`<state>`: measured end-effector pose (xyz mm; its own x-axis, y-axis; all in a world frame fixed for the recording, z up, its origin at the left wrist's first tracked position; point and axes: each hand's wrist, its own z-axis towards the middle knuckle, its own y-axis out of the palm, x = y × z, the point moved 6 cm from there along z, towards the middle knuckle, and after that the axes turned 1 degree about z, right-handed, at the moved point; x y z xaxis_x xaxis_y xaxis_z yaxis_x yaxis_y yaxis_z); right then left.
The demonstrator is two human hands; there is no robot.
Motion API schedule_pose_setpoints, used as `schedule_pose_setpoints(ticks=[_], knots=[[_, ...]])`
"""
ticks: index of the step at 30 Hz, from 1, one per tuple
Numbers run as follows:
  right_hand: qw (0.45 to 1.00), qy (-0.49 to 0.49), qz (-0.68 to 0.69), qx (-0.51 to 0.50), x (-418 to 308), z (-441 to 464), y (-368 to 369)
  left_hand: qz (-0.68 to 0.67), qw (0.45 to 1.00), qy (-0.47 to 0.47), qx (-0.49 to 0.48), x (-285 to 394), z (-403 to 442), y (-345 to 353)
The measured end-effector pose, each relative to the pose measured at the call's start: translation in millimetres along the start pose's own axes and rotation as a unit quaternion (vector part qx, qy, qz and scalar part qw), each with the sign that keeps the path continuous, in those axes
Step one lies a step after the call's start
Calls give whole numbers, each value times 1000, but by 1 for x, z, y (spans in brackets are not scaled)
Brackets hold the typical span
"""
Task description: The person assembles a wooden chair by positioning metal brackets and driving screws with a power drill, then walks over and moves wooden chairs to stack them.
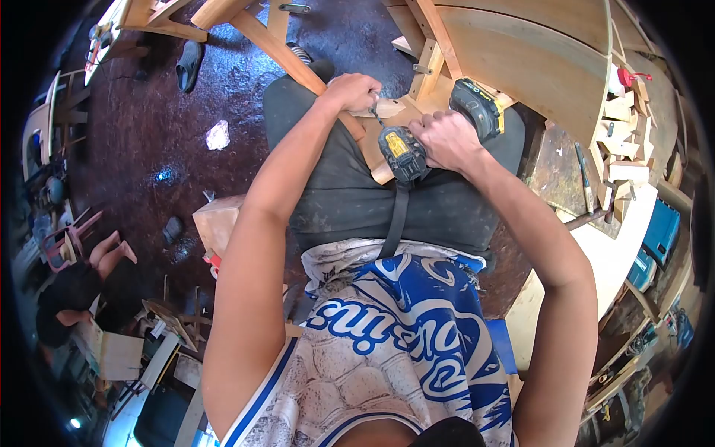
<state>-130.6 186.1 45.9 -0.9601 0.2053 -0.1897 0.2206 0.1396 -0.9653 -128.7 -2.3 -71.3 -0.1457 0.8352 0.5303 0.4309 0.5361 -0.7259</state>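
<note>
My right hand (447,139) is wrapped around a black and yellow cordless drill (403,154). The drill lies over my lap, its long bit (378,118) pointing up and away from me. By the tip of that bit, my left hand (354,92) is closed in a pinch; whatever its fingers hold is too small to make out. Under the left wrist, a wooden bar (279,54) slants down across my leg. A pale wooden piece (387,109) lies just beyond the bit, joined to or touching other wooden parts.
A large wooden panel (521,41) stands at the upper right. Several wood offcuts (622,145) lie on the bench to the right, near a blue case (661,227). A wooden block (216,223) stands left of me. Another person (71,294) sits on the floor at far left.
</note>
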Motion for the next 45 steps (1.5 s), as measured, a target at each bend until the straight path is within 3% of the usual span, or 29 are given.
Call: schedule_pose_setpoints(ticks=[9, 20, 25, 29, 31, 36, 43, 45], knots=[[1000, 0, 6, -12, 1, 1, -2, 62, 997, 22, 28, 4, 4, 6], [1000, 9, 13, -8, -3, 3, -10, 34, 999, -13, 21, 1, 1, 1], [998, 36, 3, -41, -1, 4, -15, 33, 999, -22, -8, -1, 1, 2], [998, 54, 12, -40, -4, -15, -42, 60, 998, 18, 26, 6, 3, 5], [991, 110, 56, -47, -1, -28, -57, 71, 997, 21, 30, 8, 5, 3], [982, 161, 94, 14, 7, -45, -59, 78, 997, 4, -3, 11, 6, 1], [986, 148, 74, 20, 13, -42, -54, 111, 994, 10, -17, 9, 6, 4], [987, 138, 74, 38, 15, -44, -58, 120, 991, 41, 40, 6, 4, 7]])
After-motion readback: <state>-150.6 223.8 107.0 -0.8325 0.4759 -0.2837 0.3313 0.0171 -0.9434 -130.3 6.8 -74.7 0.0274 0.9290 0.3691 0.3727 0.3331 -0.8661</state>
